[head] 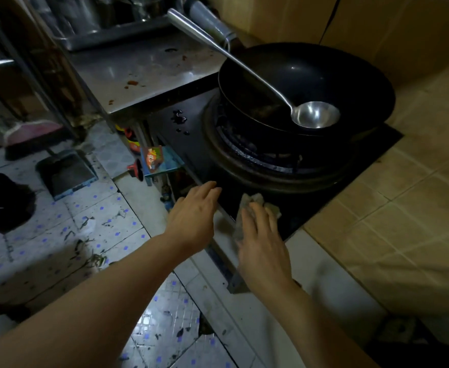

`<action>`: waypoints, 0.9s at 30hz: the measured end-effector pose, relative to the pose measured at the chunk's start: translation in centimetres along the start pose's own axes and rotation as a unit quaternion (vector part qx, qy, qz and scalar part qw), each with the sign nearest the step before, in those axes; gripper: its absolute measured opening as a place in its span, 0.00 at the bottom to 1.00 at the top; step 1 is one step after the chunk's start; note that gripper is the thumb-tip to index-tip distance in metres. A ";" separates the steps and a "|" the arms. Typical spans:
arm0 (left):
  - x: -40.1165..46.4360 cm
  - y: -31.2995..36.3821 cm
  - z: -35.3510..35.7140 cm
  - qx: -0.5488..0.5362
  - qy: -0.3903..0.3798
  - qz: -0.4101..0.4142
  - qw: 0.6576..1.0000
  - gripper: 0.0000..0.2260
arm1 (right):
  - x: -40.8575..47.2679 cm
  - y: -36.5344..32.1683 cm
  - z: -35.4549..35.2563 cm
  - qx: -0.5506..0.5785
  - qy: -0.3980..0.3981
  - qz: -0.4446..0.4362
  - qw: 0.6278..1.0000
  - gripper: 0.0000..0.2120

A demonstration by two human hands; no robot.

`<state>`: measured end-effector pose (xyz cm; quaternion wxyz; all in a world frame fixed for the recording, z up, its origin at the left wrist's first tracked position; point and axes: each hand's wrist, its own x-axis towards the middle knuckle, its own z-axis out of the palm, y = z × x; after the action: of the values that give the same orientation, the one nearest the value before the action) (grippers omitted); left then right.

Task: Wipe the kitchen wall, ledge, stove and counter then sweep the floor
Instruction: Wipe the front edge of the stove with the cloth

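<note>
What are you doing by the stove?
A person is wiping the black stove top. The right hand presses a rag flat on its front edge, while the left hand rests open beside it. A wok with a metal ladle sits on the burner. Scraps litter the floor.

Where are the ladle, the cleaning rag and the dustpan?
ladle (pixel 315 114), head view, on its bowl.
cleaning rag (pixel 250 201), head view, on the part beyond the fingers.
dustpan (pixel 68 174), head view, on its tray.

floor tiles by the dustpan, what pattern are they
White floor tiles with small blue diamond dots, seen in the head view.
</note>
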<state>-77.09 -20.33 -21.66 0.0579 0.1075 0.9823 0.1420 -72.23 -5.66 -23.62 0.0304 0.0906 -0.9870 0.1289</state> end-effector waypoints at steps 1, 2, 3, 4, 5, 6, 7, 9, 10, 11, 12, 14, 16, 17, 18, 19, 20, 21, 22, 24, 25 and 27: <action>-0.2 0.3 0.3 0.003 -0.005 0.005 1.000 0.31 | -0.4 0.2 -0.2 0.011 -0.004 0.011 1.000 0.37; -0.4 0.5 0.5 0.008 -0.008 0.008 1.000 0.31 | -0.4 0.1 -0.4 0.025 -0.003 0.022 0.999 0.37; -0.5 0.6 0.7 0.014 -0.009 0.008 1.000 0.31 | 0.0 -0.1 -0.5 0.036 0.001 0.024 0.999 0.36; -0.6 0.6 0.7 0.018 -0.009 0.008 1.000 0.31 | 0.9 -0.5 -0.7 0.045 -0.007 0.015 0.999 0.35; -0.6 0.6 0.6 0.024 -0.009 0.008 1.000 0.31 | 2.1 -0.7 -0.8 0.053 -0.015 0.000 0.998 0.35; -0.5 0.6 0.5 0.029 -0.010 0.009 0.999 0.31 | 3.4 -0.9 -1.0 0.066 -0.022 -0.010 0.998 0.35; -0.5 0.7 0.4 0.034 -0.013 0.009 0.999 0.31 | 4.5 -0.9 -1.1 0.075 -0.030 -0.018 0.997 0.35; -0.6 1.1 0.2 0.044 -0.023 0.003 0.999 0.32 | 5.4 -0.5 -1.0 0.081 -0.033 -0.024 0.996 0.35; -0.7 1.4 0.2 0.048 -0.026 -0.004 0.998 0.32 | 4.9 -0.2 -0.9 0.076 -0.028 -0.022 0.996 0.35; -0.8 1.8 0.2 0.052 -0.028 -0.011 0.998 0.32 | 3.9 0.2 -0.8 0.065 -0.013 -0.025 0.998 0.35; -0.9 2.0 0.2 0.054 -0.029 -0.018 0.998 0.32 | 2.4 0.4 -0.6 0.054 0.002 -0.033 0.998 0.36; -1.1 2.5 0.3 0.058 -0.030 -0.018 0.998 0.32 | -0.5 1.0 -0.4 0.053 0.005 -0.039 0.998 0.38; -1.4 2.9 0.4 0.063 -0.023 -0.006 0.998 0.31 | -2.1 2.1 -0.1 0.067 0.015 -0.041 0.997 0.37; -1.4 3.1 0.4 0.063 -0.017 0.001 0.998 0.30 | -2.3 2.4 -0.3 0.077 0.022 -0.044 0.996 0.35; -1.4 3.3 0.4 0.063 -0.013 0.011 0.998 0.30 | -2.3 2.8 -0.3 0.092 0.024 -0.046 0.994 0.33; -1.4 3.5 0.4 0.061 -0.010 0.020 0.998 0.29 | -2.0 3.1 -0.5 0.113 0.031 -0.044 0.992 0.30; -1.2 3.7 0.4 0.060 -0.007 0.027 0.998 0.28 | -1.5 3.5 -0.9 0.130 0.031 -0.041 0.990 0.26; -1.0 3.9 0.3 0.060 -0.005 0.033 0.998 0.28 | -0.9 4.0 -1.0 0.144 0.038 -0.031 0.988 0.24; -0.7 4.2 0.2 0.059 -0.005 0.037 0.998 0.28 | -0.2 4.8 -1.4 0.139 0.051 -0.020 0.989 0.21; -0.2 4.7 0.1 0.060 -0.012 0.045 0.997 0.28 | 1.2 7.3 -1.8 0.134 0.081 0.017 0.988 0.18; 0.1 5.1 0.1 0.065 -0.017 0.049 0.997 0.28 | 1.8 8.5 -2.0 0.145 0.086 0.051 0.984 0.17; 0.5 5.7 0.1 0.074 -0.021 0.057 0.995 0.28 | 2.8 10.4 -2.5 0.138 0.089 0.071 0.984 0.19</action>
<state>-76.42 -14.85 -20.15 0.0626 0.1705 0.9809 0.0701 -76.85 4.38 -23.59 0.0959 0.0117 -0.9571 0.2732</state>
